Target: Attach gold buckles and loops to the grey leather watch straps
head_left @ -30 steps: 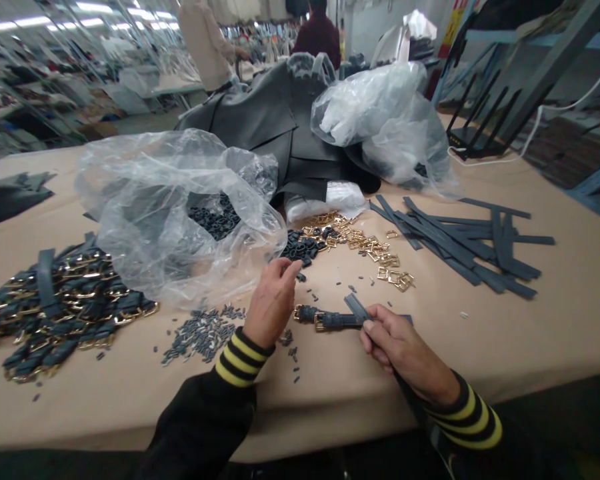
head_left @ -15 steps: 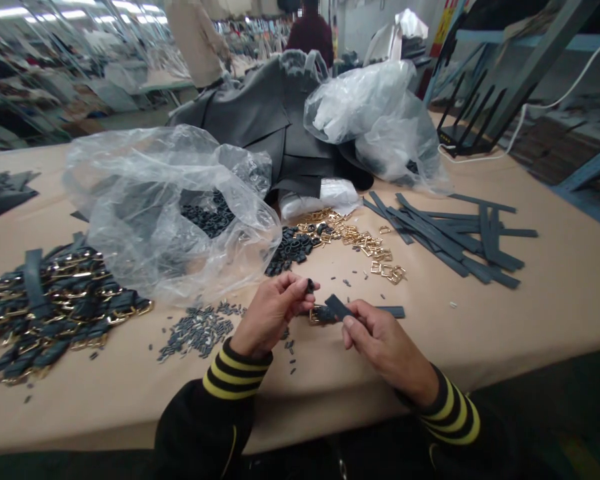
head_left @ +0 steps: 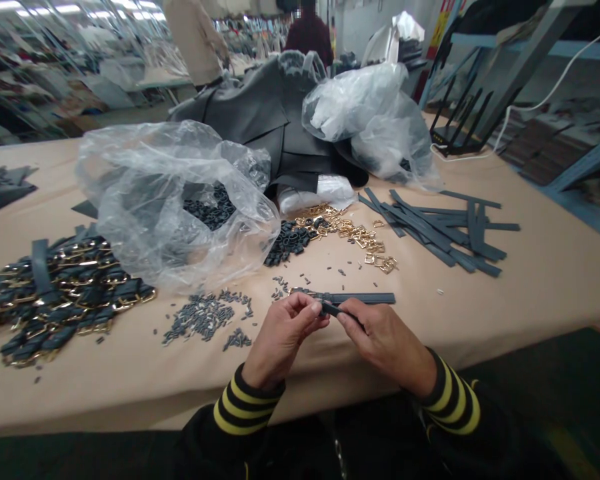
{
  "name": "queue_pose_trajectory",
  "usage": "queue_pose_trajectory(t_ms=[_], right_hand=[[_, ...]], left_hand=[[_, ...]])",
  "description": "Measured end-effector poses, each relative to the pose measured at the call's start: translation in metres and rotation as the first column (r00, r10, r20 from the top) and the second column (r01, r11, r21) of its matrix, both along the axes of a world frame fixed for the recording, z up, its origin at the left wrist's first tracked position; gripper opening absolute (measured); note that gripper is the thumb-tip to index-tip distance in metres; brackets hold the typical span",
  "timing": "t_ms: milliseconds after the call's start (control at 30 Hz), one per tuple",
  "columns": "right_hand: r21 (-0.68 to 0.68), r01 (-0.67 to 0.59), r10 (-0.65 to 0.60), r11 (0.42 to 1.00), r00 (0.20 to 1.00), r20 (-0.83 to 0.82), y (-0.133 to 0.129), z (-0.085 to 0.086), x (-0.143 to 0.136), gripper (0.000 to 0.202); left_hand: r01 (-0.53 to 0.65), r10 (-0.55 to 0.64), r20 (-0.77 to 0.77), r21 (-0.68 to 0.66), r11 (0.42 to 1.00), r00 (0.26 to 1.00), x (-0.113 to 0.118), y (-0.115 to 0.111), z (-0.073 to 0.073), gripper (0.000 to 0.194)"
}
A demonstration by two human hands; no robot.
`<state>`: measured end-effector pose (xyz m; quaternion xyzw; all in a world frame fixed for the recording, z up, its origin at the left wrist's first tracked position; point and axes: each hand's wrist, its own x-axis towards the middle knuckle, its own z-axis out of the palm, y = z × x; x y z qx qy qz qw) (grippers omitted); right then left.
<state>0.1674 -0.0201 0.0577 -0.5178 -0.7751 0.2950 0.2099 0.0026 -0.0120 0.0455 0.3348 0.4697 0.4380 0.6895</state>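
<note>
My left hand pinches a small black loop between thumb and fingertips. My right hand grips a short dark strap end, its tip at the loop. Whether the tip has passed through the loop is hidden by the fingers. Just beyond both hands lies a dark flat strap with a gold buckle at its left end. I cannot tell whether the held end belongs to this strap. Several more black loops and loose gold buckles are heaped farther back.
Left of my hands are small dark pieces and a pile of buckled straps. A clear plastic bag sits behind them. Loose dark strips lie at right, near a black router. Two people stand in the background.
My hands have come together: the loop in my left hand now meets the strap end in my right. The buckled strap appears farther left, and the view has shifted slightly.
</note>
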Motion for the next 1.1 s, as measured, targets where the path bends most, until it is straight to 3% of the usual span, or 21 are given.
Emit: queue_pose_trajectory(t_ms=[100, 233, 400, 533, 633, 767, 833, 967, 1033, 1100], right_hand=[[-0.037, -0.069, 0.072, 0.997, 0.993, 0.094, 0.003, 0.006, 0.008, 0.018], [-0.084, -0.192, 0.192, 0.978, 0.981, -0.004, 0.008, 0.009, 0.016, 0.021], [-0.156, -0.233, 0.202, 0.96, 0.96, -0.192, 0.005, -0.001, 0.018, 0.022], [-0.188, -0.239, 0.171, 0.953, 0.933, -0.318, -0.002, -0.009, 0.015, 0.022], [-0.177, -0.145, 0.082, 0.973, 0.944, -0.321, -0.005, -0.016, 0.009, 0.023], [-0.188, -0.008, -0.064, 0.982, 0.925, -0.374, -0.01, -0.026, -0.003, 0.025], [-0.231, 0.05, -0.142, 0.972, 0.905, -0.4, -0.012, -0.031, -0.007, 0.021], [-0.302, 0.108, -0.223, 0.947, 0.898, -0.379, -0.014, -0.034, -0.01, 0.029], [-0.293, 0.091, -0.202, 0.952, 0.905, -0.374, -0.012, -0.034, -0.009, 0.027], [-0.268, 0.038, -0.146, 0.963, 0.907, -0.396, -0.01, -0.033, -0.008, 0.025]], left_hand=[[0.017, 0.011, -0.193, 0.143, 0.99, 0.981, 0.007, -0.007, -0.004, 0.015], [0.057, 0.084, -0.402, 0.325, 0.944, 0.912, 0.016, -0.02, -0.007, 0.011], [0.098, 0.059, -0.413, 0.35, 0.931, 0.909, 0.021, -0.024, -0.01, 0.011], [0.05, 0.033, -0.287, 0.277, 0.96, 0.957, 0.017, -0.02, -0.017, 0.008], [-0.044, 0.054, -0.053, 0.173, 0.984, 0.997, 0.019, -0.02, -0.023, 0.012], [-0.172, 0.172, 0.266, -0.023, 0.985, 0.948, 0.034, -0.025, -0.028, 0.012], [-0.187, 0.196, 0.315, -0.059, 0.981, 0.929, 0.041, -0.029, -0.031, 0.012], [-0.116, 0.114, 0.057, 0.044, 0.992, 0.992, 0.044, -0.033, -0.034, 0.013], [-0.089, 0.1, -0.094, 0.113, 0.99, 0.991, 0.04, -0.032, -0.033, 0.016], [-0.063, 0.081, -0.119, 0.15, 0.987, 0.99, 0.035, -0.029, -0.029, 0.014]])
